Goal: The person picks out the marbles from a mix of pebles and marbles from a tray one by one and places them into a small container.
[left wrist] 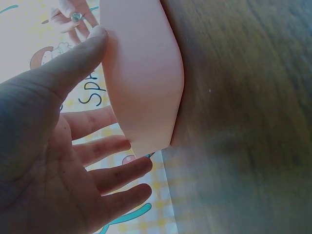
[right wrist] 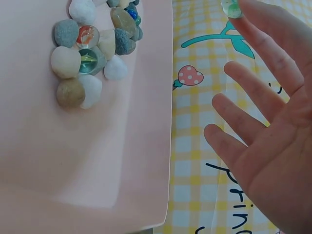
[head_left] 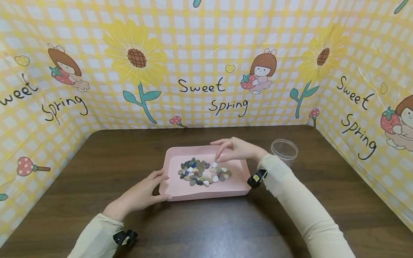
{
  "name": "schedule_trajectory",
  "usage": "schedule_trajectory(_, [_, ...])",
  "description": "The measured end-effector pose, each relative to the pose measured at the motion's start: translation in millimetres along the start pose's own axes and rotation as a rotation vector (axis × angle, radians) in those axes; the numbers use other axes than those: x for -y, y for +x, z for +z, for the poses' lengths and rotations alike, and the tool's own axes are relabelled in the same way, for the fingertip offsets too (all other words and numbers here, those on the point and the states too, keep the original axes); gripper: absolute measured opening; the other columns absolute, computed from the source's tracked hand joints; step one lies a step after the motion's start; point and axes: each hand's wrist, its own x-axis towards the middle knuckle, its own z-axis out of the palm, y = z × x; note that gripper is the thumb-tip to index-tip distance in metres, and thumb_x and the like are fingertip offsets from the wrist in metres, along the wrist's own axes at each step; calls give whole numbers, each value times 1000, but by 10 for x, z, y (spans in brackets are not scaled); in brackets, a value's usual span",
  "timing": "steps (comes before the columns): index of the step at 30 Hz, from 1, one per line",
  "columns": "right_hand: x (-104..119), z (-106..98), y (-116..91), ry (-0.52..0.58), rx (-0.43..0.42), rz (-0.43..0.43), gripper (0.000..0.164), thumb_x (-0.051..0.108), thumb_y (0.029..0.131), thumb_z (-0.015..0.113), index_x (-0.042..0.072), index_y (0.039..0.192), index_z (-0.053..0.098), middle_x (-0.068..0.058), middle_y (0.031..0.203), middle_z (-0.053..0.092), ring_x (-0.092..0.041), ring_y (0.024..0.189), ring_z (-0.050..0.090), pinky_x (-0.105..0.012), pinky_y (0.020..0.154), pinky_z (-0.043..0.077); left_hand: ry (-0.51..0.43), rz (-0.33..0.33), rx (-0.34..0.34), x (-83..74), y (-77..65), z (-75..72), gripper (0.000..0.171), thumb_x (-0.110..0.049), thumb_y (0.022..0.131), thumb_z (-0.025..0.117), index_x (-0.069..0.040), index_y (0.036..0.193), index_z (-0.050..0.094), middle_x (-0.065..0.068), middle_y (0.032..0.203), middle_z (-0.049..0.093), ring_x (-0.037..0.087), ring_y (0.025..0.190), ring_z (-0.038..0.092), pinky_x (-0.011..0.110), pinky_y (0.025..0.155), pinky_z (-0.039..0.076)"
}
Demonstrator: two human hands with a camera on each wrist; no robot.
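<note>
My right hand (head_left: 238,148) hovers over a shallow pink tray (head_left: 237,179) and pinches a clear glass marble with green in it (right wrist: 231,8) between thumb and index finger. The other three fingers are spread apart. On the tray lie smooth pebbles (head_left: 200,167) in grey, white, tan and dark tones, grouped in a ring-like patch on the left and a smaller cluster on the right. Glass marbles sit among them, including a red-and-clear one (right wrist: 88,36) and a green one (right wrist: 88,61). At the tray's left end, my left hand (head_left: 142,191) rests thumb and fingertips on the rim, fingers nearly straight.
A clear round container (head_left: 284,148) stands on the dark wooden table (head_left: 200,222), right of the tray and close to my right forearm. A yellow checked cloth (head_left: 200,43) with printed flowers and figures rises behind the table and along both sides.
</note>
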Motion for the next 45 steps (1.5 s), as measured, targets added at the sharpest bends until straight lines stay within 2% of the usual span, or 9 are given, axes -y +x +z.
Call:
schedule_trajectory(18, [-39,-74,-153,-27,-83,-28,9,19,82,72,14,90,73,-8,140,50,-24,136,38,-50,115,23,-6,-20,7,-1,5,5,75,-53,80,66,-3,133,49,23,147,33,40,128,43,54,101,40])
schedule_trajectory(33, [-56,-131,-326,-38,-157,1,8,19,82,71,15,88,72,-8,138,51,-28,134,40,-56,109,30,-3,-10,1,2,1,13,73,-51,80,66,-2,132,49,24,146,34,41,128,43,54,100,39])
schedule_trajectory(45, [-112,-201,-481,-34,-216,12,9,17,83,70,11,91,71,-12,139,50,-29,134,40,-51,111,29,0,-2,-5,-1,-3,6,72,-50,81,66,-2,131,50,24,146,34,41,127,44,54,100,40])
